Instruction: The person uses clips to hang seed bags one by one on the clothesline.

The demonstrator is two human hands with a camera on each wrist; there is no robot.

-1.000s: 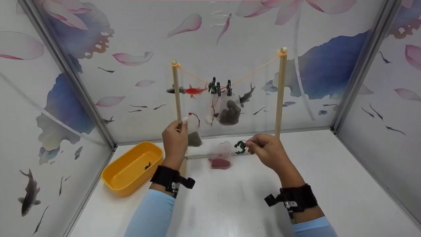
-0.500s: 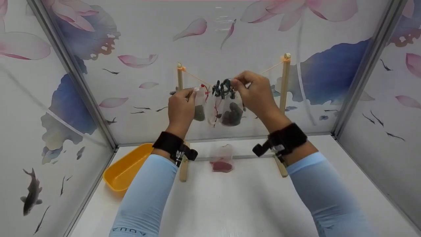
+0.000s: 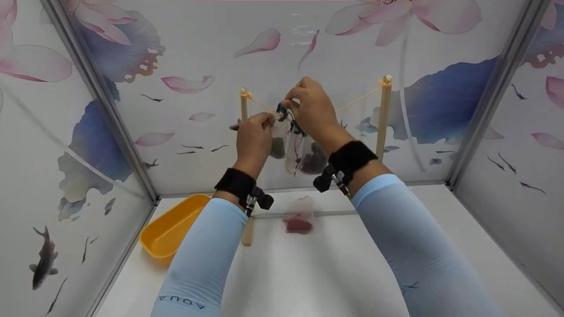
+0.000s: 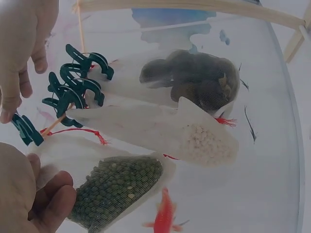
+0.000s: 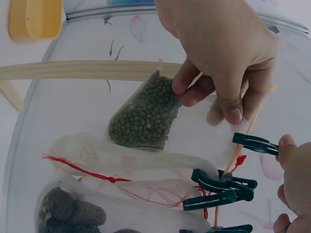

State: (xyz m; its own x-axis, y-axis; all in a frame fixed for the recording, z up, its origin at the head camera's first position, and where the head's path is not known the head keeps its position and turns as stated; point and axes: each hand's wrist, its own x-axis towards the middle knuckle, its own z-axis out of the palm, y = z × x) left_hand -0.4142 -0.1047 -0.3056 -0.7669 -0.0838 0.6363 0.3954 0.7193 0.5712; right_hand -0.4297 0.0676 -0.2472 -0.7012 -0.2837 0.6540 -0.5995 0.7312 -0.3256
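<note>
My left hand (image 3: 254,138) pinches the top of a mesh drawstring bag of small green beans (image 5: 143,114), up against the orange string (image 3: 359,99). Between the thumb and finger of my right hand (image 3: 315,110) is a dark green clip (image 5: 256,143), its jaws at the string beside the bag's top. I cannot tell whether they bite the mesh. Beside it, a mesh bag with pale white pieces (image 4: 209,143) and one with dark lumps (image 4: 199,77) hang from the string by several green clips (image 4: 73,90).
Two wooden posts, the left (image 3: 244,103) and the right (image 3: 384,119), carry the string. A mesh bag with dark red contents (image 3: 298,225) lies on the white table (image 3: 299,273) below. At the left stands a yellow bin (image 3: 169,233). Printed panels enclose the table.
Both hands have risen to the string, the left one carrying the green-bean bag. My right hand has brought the clip up and leftward to that bag's top.
</note>
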